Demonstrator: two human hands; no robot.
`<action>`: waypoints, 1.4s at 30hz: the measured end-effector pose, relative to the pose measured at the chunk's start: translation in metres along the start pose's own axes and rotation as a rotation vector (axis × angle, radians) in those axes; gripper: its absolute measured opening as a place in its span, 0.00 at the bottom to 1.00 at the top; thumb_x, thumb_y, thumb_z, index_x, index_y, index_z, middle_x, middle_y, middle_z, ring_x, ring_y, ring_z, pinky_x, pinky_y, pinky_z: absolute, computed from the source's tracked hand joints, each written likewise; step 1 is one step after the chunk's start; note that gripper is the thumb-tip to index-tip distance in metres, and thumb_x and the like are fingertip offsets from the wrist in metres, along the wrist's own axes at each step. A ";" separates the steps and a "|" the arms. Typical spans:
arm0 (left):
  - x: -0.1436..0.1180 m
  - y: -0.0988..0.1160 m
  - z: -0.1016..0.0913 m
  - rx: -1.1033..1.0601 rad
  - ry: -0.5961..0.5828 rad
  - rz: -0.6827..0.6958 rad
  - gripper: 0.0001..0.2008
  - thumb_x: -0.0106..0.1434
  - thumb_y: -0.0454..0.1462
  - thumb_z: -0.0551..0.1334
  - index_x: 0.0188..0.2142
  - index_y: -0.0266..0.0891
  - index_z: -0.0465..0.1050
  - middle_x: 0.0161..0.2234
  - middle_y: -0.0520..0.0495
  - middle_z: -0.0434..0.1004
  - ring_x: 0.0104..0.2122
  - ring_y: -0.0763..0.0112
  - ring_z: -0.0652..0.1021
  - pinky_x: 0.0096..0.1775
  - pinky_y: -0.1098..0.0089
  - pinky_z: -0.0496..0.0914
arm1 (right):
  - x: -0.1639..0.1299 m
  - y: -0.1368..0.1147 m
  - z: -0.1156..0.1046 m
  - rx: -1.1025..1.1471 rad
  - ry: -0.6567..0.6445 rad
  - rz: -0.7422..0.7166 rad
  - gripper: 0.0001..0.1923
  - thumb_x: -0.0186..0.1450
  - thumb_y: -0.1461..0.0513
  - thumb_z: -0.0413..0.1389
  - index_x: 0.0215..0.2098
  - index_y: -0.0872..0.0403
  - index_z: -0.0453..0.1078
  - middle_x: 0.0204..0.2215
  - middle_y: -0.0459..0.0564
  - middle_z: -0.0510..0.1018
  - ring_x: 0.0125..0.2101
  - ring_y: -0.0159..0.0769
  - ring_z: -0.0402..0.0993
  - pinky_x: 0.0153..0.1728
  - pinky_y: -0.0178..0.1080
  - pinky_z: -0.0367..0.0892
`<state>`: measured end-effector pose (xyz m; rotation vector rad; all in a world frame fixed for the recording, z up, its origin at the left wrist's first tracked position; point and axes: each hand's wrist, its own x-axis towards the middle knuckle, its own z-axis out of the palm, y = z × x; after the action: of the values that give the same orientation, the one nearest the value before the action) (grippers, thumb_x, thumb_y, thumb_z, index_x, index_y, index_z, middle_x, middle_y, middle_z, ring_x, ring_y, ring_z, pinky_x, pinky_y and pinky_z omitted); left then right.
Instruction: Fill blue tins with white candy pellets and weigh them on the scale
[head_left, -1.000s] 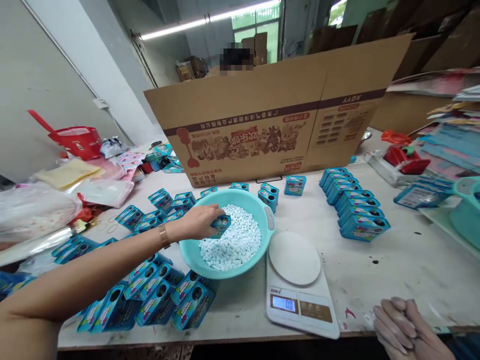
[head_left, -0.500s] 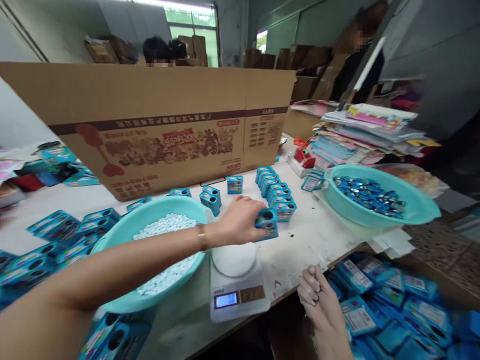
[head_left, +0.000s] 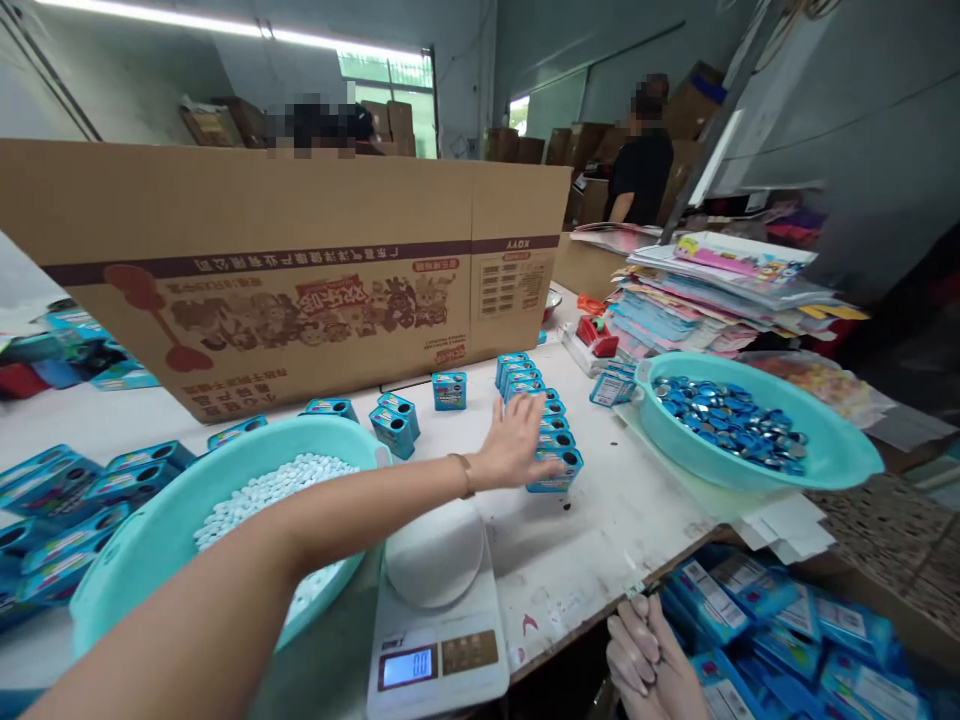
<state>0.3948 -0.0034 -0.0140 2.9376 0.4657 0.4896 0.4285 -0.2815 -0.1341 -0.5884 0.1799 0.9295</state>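
Observation:
My left hand (head_left: 517, 445) reaches over the kitchen scale (head_left: 439, 610), its fingers spread against a row of small blue boxes (head_left: 555, 425). The thumb lies by the nearest box (head_left: 559, 472), which stands at the front of the row. The scale's pan is bare and its display reads 0.0. My right hand (head_left: 649, 655) is closed at the table's edge; a small pale bit shows by its fingertips, too small to name. Under my left arm stands a turquoise basin (head_left: 352, 440) of white tablets (head_left: 262, 490).
A turquoise basin (head_left: 645, 440) of blue metallic lids stands at right. Below it, a carton holds many blue boxes (head_left: 787, 620). A large carton (head_left: 337, 210) walls off the back. Paper stacks (head_left: 675, 300) and a red tape dispenser (head_left: 598, 337) lie behind. Other people are beyond.
My left hand has set its blue box at the front of the row, and its fingers have opened. My right hand stays closed near the table edge. The view has shifted slightly.

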 end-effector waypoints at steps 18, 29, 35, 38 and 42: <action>-0.008 -0.120 -0.064 0.213 -0.191 -0.174 0.15 0.56 0.43 0.60 0.38 0.37 0.74 0.38 0.40 0.79 0.48 0.50 0.73 0.61 0.38 0.43 | 0.005 0.010 0.009 0.014 -0.081 0.118 0.12 0.61 0.61 0.64 0.29 0.53 0.63 0.17 0.35 0.60 0.11 0.19 0.45 0.11 0.25 0.49; -0.138 -0.022 -0.098 0.153 -0.285 0.053 0.11 0.56 0.41 0.63 0.34 0.35 0.75 0.33 0.40 0.80 0.42 0.53 0.77 0.61 0.40 0.45 | -0.026 0.028 0.057 0.020 -0.004 0.014 0.13 0.58 0.70 0.58 0.28 0.52 0.56 0.18 0.36 0.60 0.15 0.23 0.59 0.15 0.26 0.57; -0.168 -0.016 -0.104 0.128 -0.266 -0.077 0.54 0.50 0.54 0.68 0.67 0.30 0.44 0.65 0.28 0.54 0.65 0.39 0.53 0.62 0.39 0.45 | -0.031 0.033 0.076 -0.031 0.073 -0.034 0.11 0.55 0.68 0.58 0.29 0.53 0.58 0.22 0.40 0.65 0.21 0.27 0.64 0.20 0.30 0.64; -0.185 -0.022 -0.128 0.049 -0.245 -0.150 0.57 0.54 0.55 0.65 0.68 0.31 0.32 0.68 0.28 0.44 0.68 0.40 0.45 0.63 0.40 0.43 | -0.029 0.035 0.085 -0.068 0.054 -0.010 0.10 0.56 0.68 0.59 0.30 0.53 0.60 0.24 0.42 0.67 0.23 0.27 0.65 0.21 0.30 0.65; -0.214 -0.040 -0.152 0.035 -0.206 -0.209 0.51 0.59 0.53 0.61 0.69 0.34 0.33 0.68 0.29 0.46 0.67 0.39 0.47 0.63 0.38 0.41 | -0.023 0.036 0.114 -0.097 0.008 -0.018 0.09 0.58 0.68 0.58 0.30 0.53 0.60 0.23 0.40 0.66 0.19 0.24 0.62 0.19 0.28 0.62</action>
<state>0.1404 -0.0227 0.0581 2.8848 0.7489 0.1530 0.3746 -0.2184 -0.0452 -0.6823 0.1372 0.9227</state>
